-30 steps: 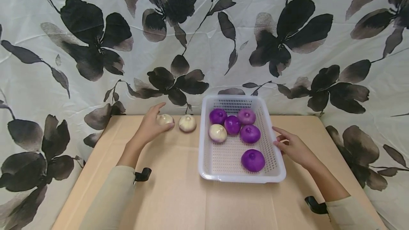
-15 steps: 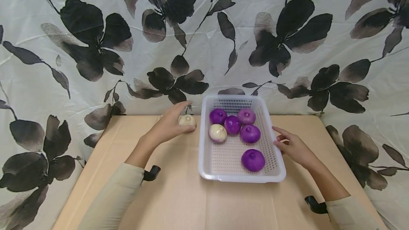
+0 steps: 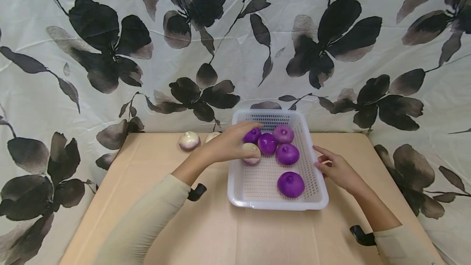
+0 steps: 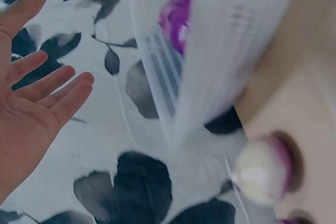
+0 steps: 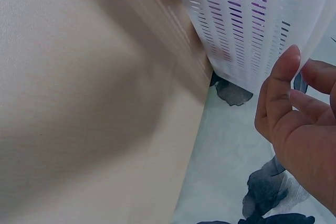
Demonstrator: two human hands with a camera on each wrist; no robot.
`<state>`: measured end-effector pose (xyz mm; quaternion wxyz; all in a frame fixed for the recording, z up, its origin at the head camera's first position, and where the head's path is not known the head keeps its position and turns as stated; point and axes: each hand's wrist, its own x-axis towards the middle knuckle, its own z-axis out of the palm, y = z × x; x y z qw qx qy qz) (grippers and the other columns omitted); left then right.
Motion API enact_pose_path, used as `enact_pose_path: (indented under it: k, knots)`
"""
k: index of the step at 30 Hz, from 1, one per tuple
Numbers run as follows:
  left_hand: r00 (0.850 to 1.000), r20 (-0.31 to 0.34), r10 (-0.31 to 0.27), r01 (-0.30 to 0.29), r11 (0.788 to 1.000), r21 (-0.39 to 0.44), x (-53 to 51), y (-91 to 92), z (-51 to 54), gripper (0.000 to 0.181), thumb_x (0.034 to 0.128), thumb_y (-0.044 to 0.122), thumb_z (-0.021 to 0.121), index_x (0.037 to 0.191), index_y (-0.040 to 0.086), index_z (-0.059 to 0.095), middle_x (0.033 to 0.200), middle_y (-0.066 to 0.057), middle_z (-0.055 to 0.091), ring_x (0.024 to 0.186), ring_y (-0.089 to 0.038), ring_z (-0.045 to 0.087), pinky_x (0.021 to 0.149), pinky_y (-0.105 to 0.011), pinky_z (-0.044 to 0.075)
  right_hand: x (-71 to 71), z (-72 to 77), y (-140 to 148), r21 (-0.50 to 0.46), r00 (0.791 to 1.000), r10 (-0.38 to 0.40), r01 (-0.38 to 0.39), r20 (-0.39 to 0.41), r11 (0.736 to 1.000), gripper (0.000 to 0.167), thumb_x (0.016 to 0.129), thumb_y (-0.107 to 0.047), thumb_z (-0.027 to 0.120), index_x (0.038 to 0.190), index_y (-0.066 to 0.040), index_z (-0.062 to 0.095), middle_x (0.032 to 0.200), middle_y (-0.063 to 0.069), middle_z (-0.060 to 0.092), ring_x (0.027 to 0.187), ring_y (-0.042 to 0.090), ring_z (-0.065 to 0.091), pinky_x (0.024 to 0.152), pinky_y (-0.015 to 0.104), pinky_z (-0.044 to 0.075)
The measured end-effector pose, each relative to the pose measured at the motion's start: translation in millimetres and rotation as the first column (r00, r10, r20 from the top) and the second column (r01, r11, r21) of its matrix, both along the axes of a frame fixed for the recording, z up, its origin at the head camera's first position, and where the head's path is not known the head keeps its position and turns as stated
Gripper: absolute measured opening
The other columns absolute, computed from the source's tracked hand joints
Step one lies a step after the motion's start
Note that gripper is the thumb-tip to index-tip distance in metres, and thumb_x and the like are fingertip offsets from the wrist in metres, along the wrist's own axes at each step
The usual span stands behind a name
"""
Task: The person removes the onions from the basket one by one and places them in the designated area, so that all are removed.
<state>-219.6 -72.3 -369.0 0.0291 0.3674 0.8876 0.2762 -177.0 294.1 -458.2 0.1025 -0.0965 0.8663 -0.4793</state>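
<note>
A white plastic basket [image 3: 277, 205] holds several glossy purple onions [image 3: 290, 184] and a pale onion [image 3: 252, 149] with a purple underside. Over the basket's left rim reaches my left hand [image 3: 229, 143], its thumb in front of the pale onion in the head view. In the left wrist view that hand [image 4: 39, 106] has its fingers spread, nothing held. My right hand [image 3: 338, 171] pinches the basket's right rim between thumb and fingers, as the right wrist view also shows. Two pale onions lie on the table left of the basket: one [image 3: 189, 140] in full view, another [image 3: 212, 135] partly behind my left hand.
A light wooden table [image 3: 235, 236] carries everything, its back edge meeting a floral cloth [image 3: 235, 52]. Each wrist wears a black mount, the left one [image 3: 197, 192] near the basket's left side.
My left hand has moved right, from the pale onions on the table, past them and over the basket's left rim. The right hand, the basket and the onions have stayed put.
</note>
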Motion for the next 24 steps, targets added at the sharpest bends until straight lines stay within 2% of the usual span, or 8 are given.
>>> enact_pose_path:
  k: [7, 10, 13, 17, 22, 24]
  knots:
    - [0.995, 0.051, -0.085, 0.085, 0.996, 0.005, -8.4, 34.1, 0.3, 0.084, 0.0809, 0.036, 0.089, 0.152, 0.013, 0.05, 0.151, -0.007, 0.056, 0.143, -0.022, 0.049, 0.122, -0.037, 0.038, -0.7, 0.3, -0.1, 0.009, 1.0, 0.005, -0.005, -0.002, 1.0, 0.063, 0.103, -0.003, 0.059, 0.159, 0.005, 0.03, 0.113, 0.027, 0.058, 0.089, 0.026, 0.066, 0.069, 0.028, 0.061]
    - [0.986, 0.111, -0.123, 0.123, 0.992, 0.01, -13.7, 49.6, -4.5, 0.087, 0.0796, 0.036, 0.09, 0.152, 0.012, 0.049, 0.151, -0.004, 0.058, 0.142, -0.019, 0.051, 0.12, -0.033, 0.039, -0.3, 0.4, 0.3, 0.008, 1.0, 0.002, -0.002, -0.002, 1.0, 0.063, 0.103, -0.002, 0.059, 0.159, 0.005, 0.03, 0.113, 0.027, 0.058, 0.089, 0.025, 0.066, 0.068, 0.028, 0.061]
    - [0.964, 0.211, -0.163, 0.165, 0.986, 0.01, -18.4, 63.6, -13.4, 0.087, 0.0789, 0.035, 0.091, 0.152, 0.011, 0.05, 0.148, -0.004, 0.06, 0.139, -0.018, 0.055, 0.117, -0.03, 0.042, 0.4, 0.5, -0.1, 0.002, 1.0, 0.002, -0.002, 0.007, 1.0, 0.063, 0.103, -0.002, 0.058, 0.159, 0.004, 0.03, 0.113, 0.026, 0.058, 0.089, 0.026, 0.066, 0.068, 0.028, 0.061]
    - [0.919, 0.341, -0.197, 0.212, 0.977, -0.007, -22.7, 78.8, -26.0, 0.087, 0.0783, 0.034, 0.092, 0.151, 0.012, 0.05, 0.148, -0.01, 0.059, 0.137, -0.025, 0.057, 0.112, -0.03, 0.048, 1.2, 0.5, -0.6, 0.006, 1.0, 0.0, 0.0, 0.014, 1.0, 0.064, 0.103, -0.003, 0.059, 0.159, 0.003, 0.029, 0.113, 0.026, 0.058, 0.091, 0.026, 0.065, 0.069, 0.027, 0.061]
    - [0.877, 0.439, -0.196, 0.236, 0.971, -0.039, -25.8, 92.7, -37.2, 0.085, 0.0776, 0.032, 0.092, 0.149, 0.011, 0.052, 0.15, -0.011, 0.057, 0.14, -0.025, 0.053, 0.111, -0.03, 0.048, 1.0, 1.1, 0.0, 0.003, 1.0, 0.004, -0.004, 0.013, 1.0, 0.064, 0.103, -0.004, 0.058, 0.159, 0.004, 0.029, 0.114, 0.027, 0.058, 0.091, 0.027, 0.066, 0.069, 0.028, 0.062]
    - [0.866, 0.465, -0.184, 0.235, 0.97, -0.054, -26.7, 97.7, -41.2, 0.084, 0.0772, 0.03, 0.093, 0.149, 0.01, 0.053, 0.15, -0.01, 0.057, 0.141, -0.023, 0.052, 0.112, -0.031, 0.047, 0.6, 1.5, 0.5, 0.002, 1.0, 0.006, -0.006, 0.013, 1.0, 0.063, 0.104, -0.004, 0.058, 0.159, 0.004, 0.029, 0.114, 0.028, 0.058, 0.091, 0.026, 0.067, 0.069, 0.029, 0.062]
